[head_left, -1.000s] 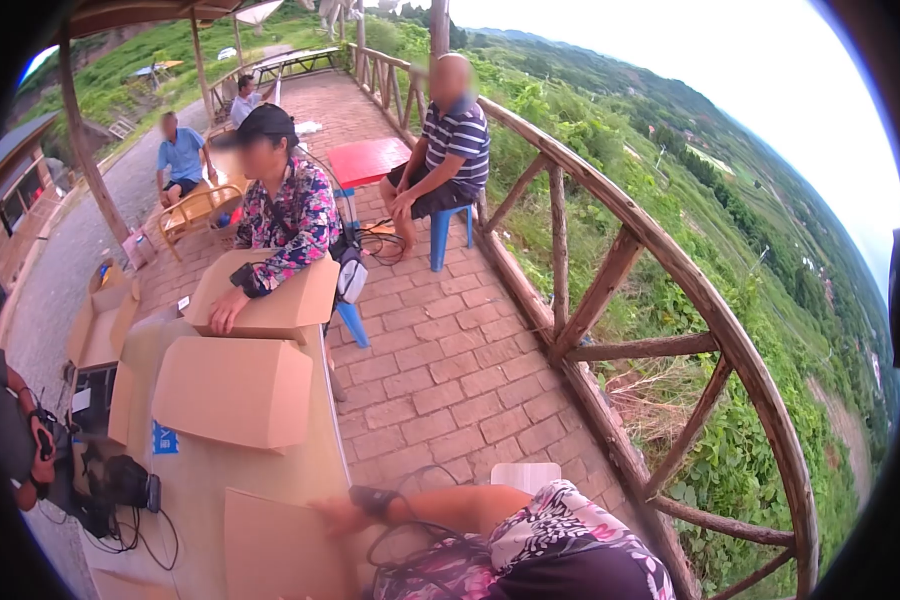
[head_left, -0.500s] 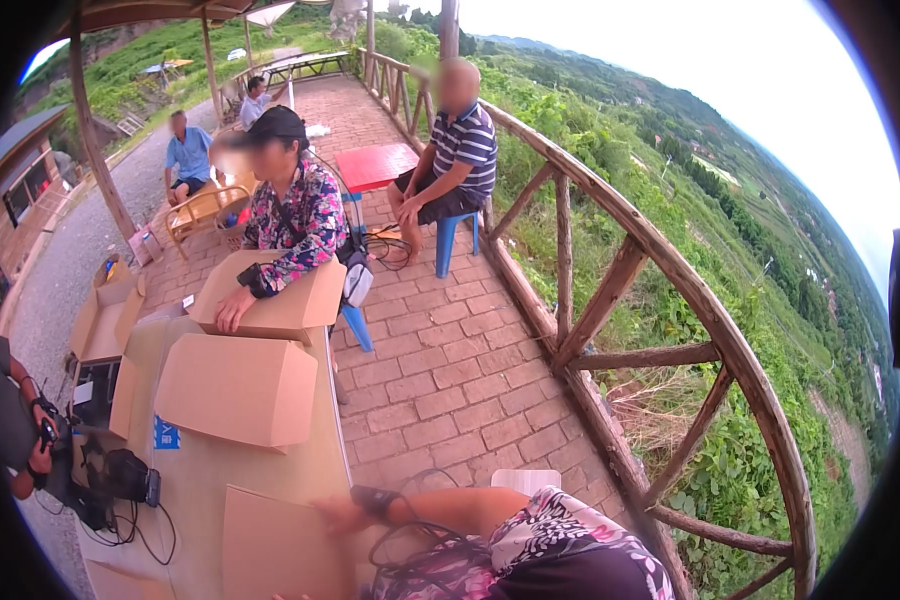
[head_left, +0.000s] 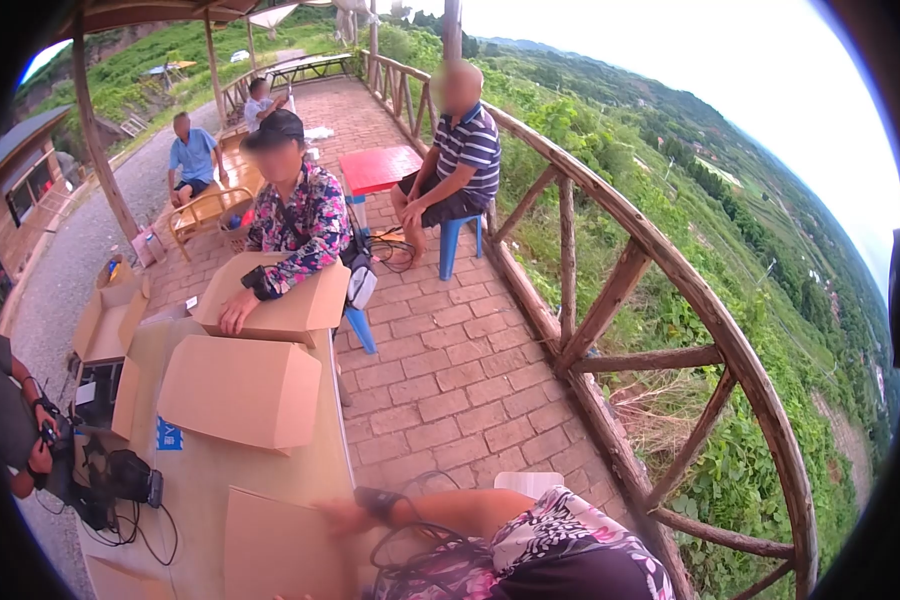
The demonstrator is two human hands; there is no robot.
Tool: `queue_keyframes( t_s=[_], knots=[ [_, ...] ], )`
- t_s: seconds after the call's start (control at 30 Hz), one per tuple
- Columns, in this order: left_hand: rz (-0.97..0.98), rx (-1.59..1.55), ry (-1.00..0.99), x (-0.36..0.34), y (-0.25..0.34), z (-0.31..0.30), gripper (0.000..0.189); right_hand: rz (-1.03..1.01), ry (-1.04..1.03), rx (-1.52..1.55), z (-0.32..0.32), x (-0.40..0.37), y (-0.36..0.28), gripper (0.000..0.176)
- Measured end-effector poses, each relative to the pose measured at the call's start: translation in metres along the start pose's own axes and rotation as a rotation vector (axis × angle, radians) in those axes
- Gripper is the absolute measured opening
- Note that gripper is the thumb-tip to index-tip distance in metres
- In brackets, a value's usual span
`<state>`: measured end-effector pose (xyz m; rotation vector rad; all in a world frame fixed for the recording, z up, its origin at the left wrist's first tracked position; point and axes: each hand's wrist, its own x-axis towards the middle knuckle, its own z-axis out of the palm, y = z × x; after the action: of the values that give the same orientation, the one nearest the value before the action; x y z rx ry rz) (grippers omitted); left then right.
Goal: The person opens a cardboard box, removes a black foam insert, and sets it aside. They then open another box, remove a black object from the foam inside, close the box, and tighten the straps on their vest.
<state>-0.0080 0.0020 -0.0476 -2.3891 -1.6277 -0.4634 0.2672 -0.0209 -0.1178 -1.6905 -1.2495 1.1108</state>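
Note:
My right hand (head_left: 347,517), a dark band and loose black cables about its wrist, rests on the right edge of a brown cardboard box (head_left: 270,540). Its fingers look stretched out on the cardboard, though blurred. Of my left hand, only what seem to be fingertips (head_left: 292,597) show at the bottom border; the rest is out of frame. Beyond lies another cardboard box (head_left: 240,392) with a blue label (head_left: 169,434). Across it, a person in a floral shirt and dark cap (head_left: 305,215) leans a hand and forearm on a third box (head_left: 280,305).
These boxes stand on a pale table (head_left: 195,500). At left, a person holds a small device near a black bag (head_left: 125,475). A log railing (head_left: 625,300) runs along the right. Behind are a red table (head_left: 380,168) and several seated people.
The person in the dark cap has turned their head from the side toward the camera. The view has shifted very slightly. My right hand stays on the box.

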Motion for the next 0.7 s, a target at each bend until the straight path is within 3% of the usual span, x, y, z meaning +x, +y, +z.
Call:
queue_keyframes(
  t_s=[0.7],
  knots=[
    [-0.028,0.024,-0.016,-0.0008,0.0062,-0.005,0.059,-0.027,-0.003,0.019,-0.0039,-0.0025,0.0022,0.088]
  ],
)
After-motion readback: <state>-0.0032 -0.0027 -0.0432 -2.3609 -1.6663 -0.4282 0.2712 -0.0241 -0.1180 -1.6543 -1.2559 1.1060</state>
